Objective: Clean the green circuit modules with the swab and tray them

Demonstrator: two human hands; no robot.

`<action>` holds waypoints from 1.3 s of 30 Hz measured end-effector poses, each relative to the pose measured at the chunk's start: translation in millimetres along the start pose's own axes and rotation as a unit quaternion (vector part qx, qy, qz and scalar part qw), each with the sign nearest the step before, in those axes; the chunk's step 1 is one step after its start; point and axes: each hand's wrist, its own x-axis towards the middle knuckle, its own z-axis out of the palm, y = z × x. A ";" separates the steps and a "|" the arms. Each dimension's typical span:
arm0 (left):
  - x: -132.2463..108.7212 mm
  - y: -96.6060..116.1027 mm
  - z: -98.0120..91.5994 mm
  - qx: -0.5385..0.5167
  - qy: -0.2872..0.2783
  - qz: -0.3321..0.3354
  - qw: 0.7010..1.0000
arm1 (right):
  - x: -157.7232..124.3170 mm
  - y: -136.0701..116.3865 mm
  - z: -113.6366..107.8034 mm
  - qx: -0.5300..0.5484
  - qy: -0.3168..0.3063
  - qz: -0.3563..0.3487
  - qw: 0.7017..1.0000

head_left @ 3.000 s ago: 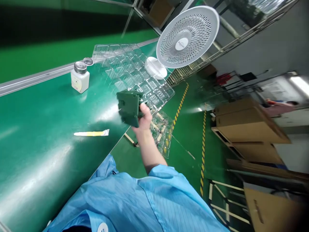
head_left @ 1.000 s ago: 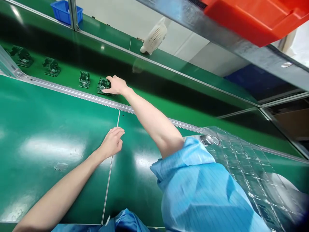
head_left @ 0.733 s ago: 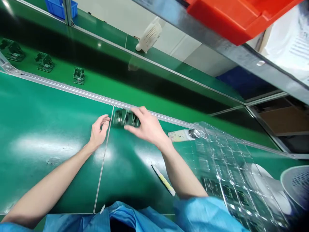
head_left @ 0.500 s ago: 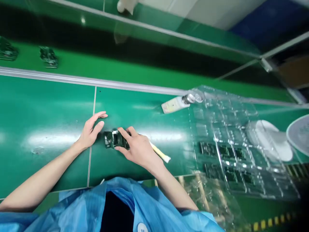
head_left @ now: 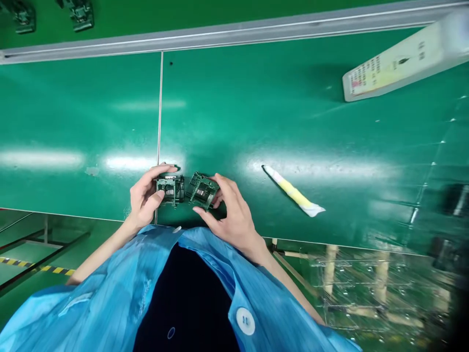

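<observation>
Two small green circuit-board assemblies are side by side at the front of the green table. My left hand (head_left: pixel 146 195) grips the left assembly (head_left: pixel 170 190), thumb on its face and fingers behind it. Tilted, the right assembly (head_left: pixel 202 190) is between the thumb and fingers of my right hand (head_left: pixel 232 210). The two assemblies nearly meet at their facing edges; whether they touch I cannot tell.
A wrapped white-and-yellow stick (head_left: pixel 293 190) lies right of my right hand. A white labelled bottle (head_left: pixel 403 61) lies at the back right. More green assemblies (head_left: pixel 78 14) sit beyond the metal rail (head_left: pixel 220 36). Clear plastic trays (head_left: pixel 351 288) are below the table edge.
The view has turned down and left. The single group of boards by my right hand now shows as two separate assemblies, and my left hand has closed on one.
</observation>
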 end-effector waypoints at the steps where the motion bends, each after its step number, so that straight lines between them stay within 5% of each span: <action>1: -0.4 0.8 1.1 -0.003 0.004 0.002 1.000 | 0.0 0.7 3.1 -0.003 0.012 -0.009 1.000; 13: 1.6 1.9 11.1 -0.005 0.058 0.048 0.997 | 2.7 1.1 13.9 -0.036 0.052 -0.032 0.998; 23: 5.0 12.2 1.4 -0.026 -0.027 -0.023 0.999 | 2.0 1.2 15.7 -0.024 0.048 -0.021 0.998; 36: 11.0 9.0 3.9 -0.029 0.019 -0.025 0.999 | 2.6 -3.5 13.3 0.038 0.045 0.018 0.998; 39: 12.6 19.5 1.2 0.005 -0.024 -0.025 0.999 | 3.3 -10.7 -0.5 0.038 0.068 0.018 0.997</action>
